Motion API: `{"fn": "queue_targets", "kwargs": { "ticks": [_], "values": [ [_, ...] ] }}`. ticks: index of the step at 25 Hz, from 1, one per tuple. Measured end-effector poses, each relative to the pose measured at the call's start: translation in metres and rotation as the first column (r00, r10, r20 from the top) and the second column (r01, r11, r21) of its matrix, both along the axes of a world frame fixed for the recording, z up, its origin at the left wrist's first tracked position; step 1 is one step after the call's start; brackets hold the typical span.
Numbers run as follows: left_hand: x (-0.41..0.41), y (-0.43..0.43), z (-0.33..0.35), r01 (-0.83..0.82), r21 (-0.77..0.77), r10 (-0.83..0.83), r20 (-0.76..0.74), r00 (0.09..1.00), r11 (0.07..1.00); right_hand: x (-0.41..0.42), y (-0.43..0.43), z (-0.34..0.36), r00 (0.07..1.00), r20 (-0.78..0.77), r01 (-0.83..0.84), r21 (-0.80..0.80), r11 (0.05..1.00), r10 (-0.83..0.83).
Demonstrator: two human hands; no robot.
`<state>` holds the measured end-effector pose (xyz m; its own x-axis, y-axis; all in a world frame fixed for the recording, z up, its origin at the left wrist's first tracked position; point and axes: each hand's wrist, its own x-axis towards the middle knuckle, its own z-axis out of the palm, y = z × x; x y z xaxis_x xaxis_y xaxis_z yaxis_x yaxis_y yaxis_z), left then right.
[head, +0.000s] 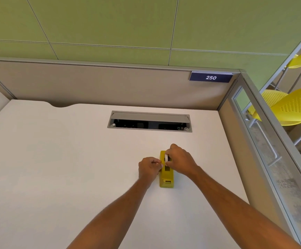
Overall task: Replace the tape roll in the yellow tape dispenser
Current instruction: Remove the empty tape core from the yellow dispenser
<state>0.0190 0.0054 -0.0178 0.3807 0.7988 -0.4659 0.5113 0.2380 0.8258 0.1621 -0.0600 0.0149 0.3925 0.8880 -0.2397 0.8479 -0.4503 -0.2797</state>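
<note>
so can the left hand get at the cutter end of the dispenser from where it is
Probably yes. The left hand sits beside the dispenser, and its near end with the cutter is uncovered; the right hand is at the far end.

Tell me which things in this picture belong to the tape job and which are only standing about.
Belonging to the job:
- yellow tape dispenser
- white tape roll, held in the right hand
- left hand, beside the dispenser

Only standing about:
- cable box in the desk
- number sign 250
- yellow chairs

Bright even overhead light, soft faint shadows on the white desk [56,159], sharp focus, wide-angle bending at edges.
</note>
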Motion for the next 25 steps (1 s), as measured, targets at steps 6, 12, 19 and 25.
{"fn": "queue_targets", "kwargs": {
  "ticks": [6, 12, 19, 25],
  "values": [
    [-0.006, -0.004, 0.0, -0.208, -0.25, 0.239, 0.097, 0.966, 0.946, 0.0, -0.01, 0.011, 0.998, -0.054, 0.029, 0.063, 0.998, -0.026],
    [-0.02, -0.011, 0.016, -0.007, -0.471, 0.182, 0.326, 0.928, 0.882, -0.012, -0.032, 0.028, 0.992, -0.126, 0.028, 0.144, 0.989, -0.01],
    [-0.035, -0.03, 0.03, 0.093, -0.511, 0.203, 0.494, 0.846, 0.854, -0.027, -0.055, 0.044, 0.963, -0.27, 0.056, 0.244, 0.968, 0.012],
    [-0.044, -0.041, 0.039, 0.109, -0.52, 0.23, 0.542, 0.808, 0.847, -0.036, -0.07, 0.05, 0.958, -0.285, 0.062, 0.305, 0.95, 0.028]
  ]
}}
